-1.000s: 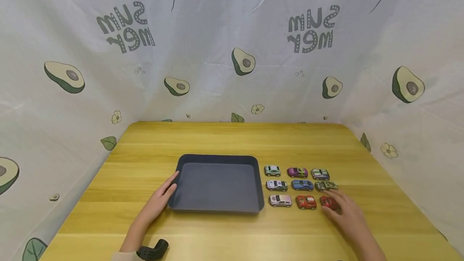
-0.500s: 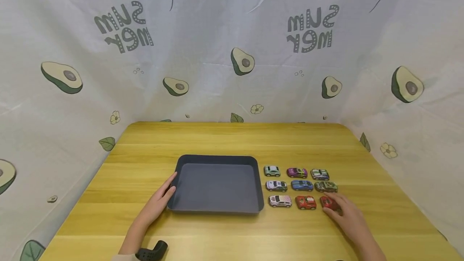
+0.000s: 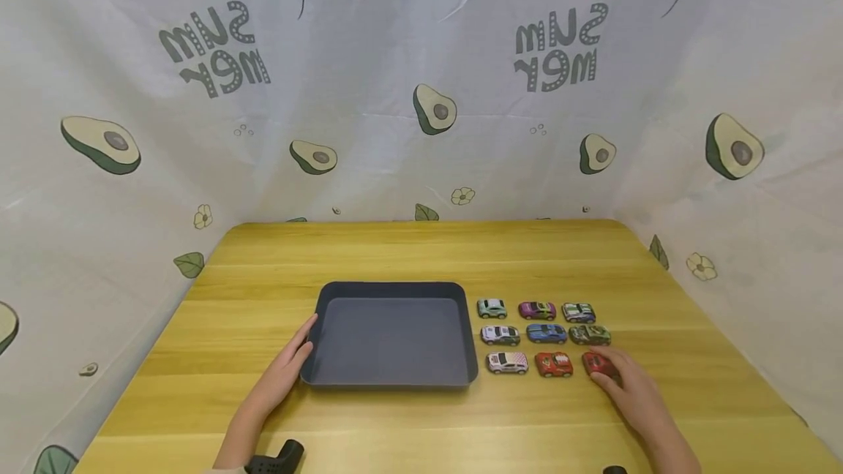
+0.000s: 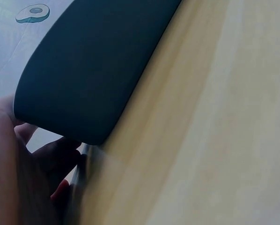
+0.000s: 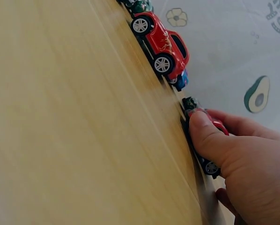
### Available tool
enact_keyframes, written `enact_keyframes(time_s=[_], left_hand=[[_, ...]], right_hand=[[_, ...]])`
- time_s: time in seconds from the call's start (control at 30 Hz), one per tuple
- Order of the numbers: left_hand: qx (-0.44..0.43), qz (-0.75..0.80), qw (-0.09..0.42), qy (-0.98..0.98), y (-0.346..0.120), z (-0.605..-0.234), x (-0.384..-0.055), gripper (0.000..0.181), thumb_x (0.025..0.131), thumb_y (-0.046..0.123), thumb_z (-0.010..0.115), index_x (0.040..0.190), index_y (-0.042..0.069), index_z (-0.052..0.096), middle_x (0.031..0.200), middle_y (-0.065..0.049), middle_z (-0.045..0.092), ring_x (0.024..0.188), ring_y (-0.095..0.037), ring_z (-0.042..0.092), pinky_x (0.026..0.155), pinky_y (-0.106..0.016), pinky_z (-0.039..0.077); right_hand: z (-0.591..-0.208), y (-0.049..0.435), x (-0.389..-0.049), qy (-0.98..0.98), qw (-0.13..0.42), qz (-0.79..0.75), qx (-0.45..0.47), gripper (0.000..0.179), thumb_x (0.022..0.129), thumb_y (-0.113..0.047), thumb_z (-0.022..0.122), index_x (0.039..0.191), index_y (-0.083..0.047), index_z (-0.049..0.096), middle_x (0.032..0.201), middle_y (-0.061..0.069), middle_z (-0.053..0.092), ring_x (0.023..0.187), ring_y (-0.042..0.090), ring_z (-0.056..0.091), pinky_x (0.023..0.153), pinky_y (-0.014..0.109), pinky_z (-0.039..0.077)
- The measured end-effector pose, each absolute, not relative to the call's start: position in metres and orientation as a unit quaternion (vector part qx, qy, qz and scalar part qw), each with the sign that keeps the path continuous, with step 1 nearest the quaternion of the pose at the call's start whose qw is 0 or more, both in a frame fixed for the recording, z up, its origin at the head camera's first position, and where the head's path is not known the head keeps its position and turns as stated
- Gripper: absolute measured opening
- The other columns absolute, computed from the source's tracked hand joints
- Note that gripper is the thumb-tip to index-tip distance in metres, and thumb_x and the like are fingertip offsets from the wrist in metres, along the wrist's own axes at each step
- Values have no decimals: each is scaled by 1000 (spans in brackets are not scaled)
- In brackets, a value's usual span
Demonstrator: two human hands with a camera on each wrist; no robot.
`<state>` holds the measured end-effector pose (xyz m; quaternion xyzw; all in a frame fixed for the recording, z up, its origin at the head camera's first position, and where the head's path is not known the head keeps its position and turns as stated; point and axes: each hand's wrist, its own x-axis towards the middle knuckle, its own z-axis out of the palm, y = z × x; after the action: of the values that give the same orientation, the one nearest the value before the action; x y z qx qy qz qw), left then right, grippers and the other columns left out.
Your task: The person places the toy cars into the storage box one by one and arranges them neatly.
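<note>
The right hand pinches the rightmost shiny red toy car, long axis roughly left-right, well right of the dark-grey rectangular tray the left hand touches with extended fingers.

Tray left of toy cars

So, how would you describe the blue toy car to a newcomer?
Find the dark tray on the wooden table. Right of it, toy cars form three rows of three. The blue car sits at their centre, the only vividly blue one.
</note>
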<state>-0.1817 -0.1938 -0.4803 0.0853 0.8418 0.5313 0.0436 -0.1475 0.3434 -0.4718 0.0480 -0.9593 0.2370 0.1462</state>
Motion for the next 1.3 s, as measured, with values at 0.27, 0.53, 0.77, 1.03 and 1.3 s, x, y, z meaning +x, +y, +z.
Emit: enact_keyframes(time_s=[0.27, 0.53, 0.77, 1.03, 1.3], left_hand=[[80, 526, 46, 846, -194, -479, -181, 49, 100, 34, 30, 147, 25, 17, 153, -13, 11, 139, -39, 9, 108, -62, 10], [78, 530, 47, 843, -193, -478, -179, 49, 100, 33, 30, 147, 23, 17, 153, -13, 12, 139, -38, 9, 109, -61, 10], [80, 525, 45, 846, -193, -478, -180, 49, 100, 33, 30, 147, 24, 17, 153, -12, 12, 139, -38, 9, 108, -62, 10], [79, 522, 43, 848, -195, -478, -182, 50, 99, 34, 30, 147, 23, 18, 153, -12, 13, 139, -38, 11, 109, -61, 11], [80, 528, 45, 844, -194, -479, -181, 50, 100, 33, 31, 147, 23, 18, 153, -12, 12, 140, -37, 10, 109, -60, 10]], right_hand=[[-470, 344, -147, -959, 153, 233, 52, 38, 77, -8, 67, 112, -1, 56, 113, 30, 55, 102, 49, 51, 81, 62, 38], [-468, 346, -146, -955, 153, 247, 62, 41, 74, 1, 67, 113, 2, 55, 110, 31, 56, 100, 50, 51, 80, 59, 40], [-468, 344, -145, -953, 167, 241, 74, 42, 72, 8, 64, 112, 3, 55, 109, 32, 56, 98, 51, 51, 79, 58, 40], [-469, 342, -145, -957, 169, 224, 70, 40, 72, 8, 63, 111, 3, 55, 107, 32, 56, 98, 51, 51, 79, 57, 40], [-470, 342, -146, -952, 184, 231, 76, 40, 71, 10, 63, 109, 5, 55, 105, 31, 57, 98, 49, 52, 79, 55, 39]])
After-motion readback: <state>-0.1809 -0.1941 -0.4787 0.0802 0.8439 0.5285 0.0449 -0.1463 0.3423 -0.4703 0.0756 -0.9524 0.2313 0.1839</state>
